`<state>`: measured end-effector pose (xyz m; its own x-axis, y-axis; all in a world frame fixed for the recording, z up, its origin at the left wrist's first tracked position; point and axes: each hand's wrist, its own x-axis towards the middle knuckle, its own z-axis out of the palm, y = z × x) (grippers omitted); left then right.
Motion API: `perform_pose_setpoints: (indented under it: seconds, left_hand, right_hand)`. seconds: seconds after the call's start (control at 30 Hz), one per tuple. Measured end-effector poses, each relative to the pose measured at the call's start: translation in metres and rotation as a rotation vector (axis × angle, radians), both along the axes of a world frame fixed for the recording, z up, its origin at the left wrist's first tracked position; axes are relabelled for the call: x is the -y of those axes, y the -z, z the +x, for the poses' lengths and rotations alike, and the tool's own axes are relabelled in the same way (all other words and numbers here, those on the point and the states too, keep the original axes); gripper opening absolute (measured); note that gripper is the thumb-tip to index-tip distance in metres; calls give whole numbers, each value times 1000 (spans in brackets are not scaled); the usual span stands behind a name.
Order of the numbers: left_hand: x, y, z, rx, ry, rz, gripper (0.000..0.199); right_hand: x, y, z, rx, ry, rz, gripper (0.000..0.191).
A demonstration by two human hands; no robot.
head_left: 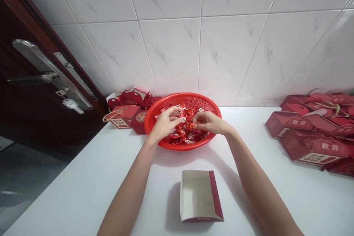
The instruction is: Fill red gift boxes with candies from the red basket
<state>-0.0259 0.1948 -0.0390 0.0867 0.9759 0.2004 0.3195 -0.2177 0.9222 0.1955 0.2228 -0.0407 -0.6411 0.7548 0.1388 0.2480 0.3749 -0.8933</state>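
Both hands reach into a red plastic basket (181, 147) that holds many red-wrapped candies (181, 133). On the basket's left side, my left hand (166, 122) is closed in a pinch on a small red-wrapped candy (183, 119) with a pale round spot. My right hand (211, 121), over the right side, pinches another wrapped candy (191, 125) with yellow marks between thumb and fingers. Between my forearms, in front of the basket, an open box (197, 190) with white inner walls and a dark red flap lies on the white table (110, 180).
Dark red gift boxes (124, 116) with rope handles stand left of the basket. More folded-top gift boxes (315, 151) are piled at the right. A tiled wall (171, 51) runs behind the table. A brown door (27, 92) with keys in its lock is at the left.
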Motion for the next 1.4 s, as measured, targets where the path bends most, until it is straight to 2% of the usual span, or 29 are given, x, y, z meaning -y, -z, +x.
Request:
perform_pose_setpoints:
  seconds: [0.2, 0.4, 0.5, 0.63, 0.73, 0.87, 1.03, 1.23, 1.33, 1.4]
  left_hand:
    - [2, -1, 5, 11, 53, 100, 33]
    - [5, 0, 15, 0, 105, 139, 29]
    - [5, 2, 17, 12, 120, 126, 31]
    - [4, 4, 18, 41, 123, 97, 36]
    - [4, 3, 20, 64, 127, 92, 38]
    - [4, 1, 16, 76, 111, 85, 42]
    - [1, 4, 9, -204, 140, 80, 32]
    - [-1, 2, 17, -572, 275, 22, 47]
    - [1, 0, 20, -698, 263, -1, 49]
    - [2, 1, 19, -703, 230, -2, 48]
  right_hand:
    - [0, -5, 1, -158, 110, -60, 21]
    - [0, -5, 2, -172, 204, -86, 25]
    - [0, -5, 4, -176, 196, -123, 28]
    - [0, -4, 3, -172, 143, -124, 23]
    - [0, -3, 2, -203, 108, -129, 28]
    - [0, -6, 6, -251, 176, -144, 31]
    - [4, -16, 18, -314, 245, -116, 31]
    - [9, -24, 25, -300, 266, -88, 31]
    - [9, -23, 25, -281, 265, -97, 30]
    - [9, -22, 25, -275, 254, -115, 28]
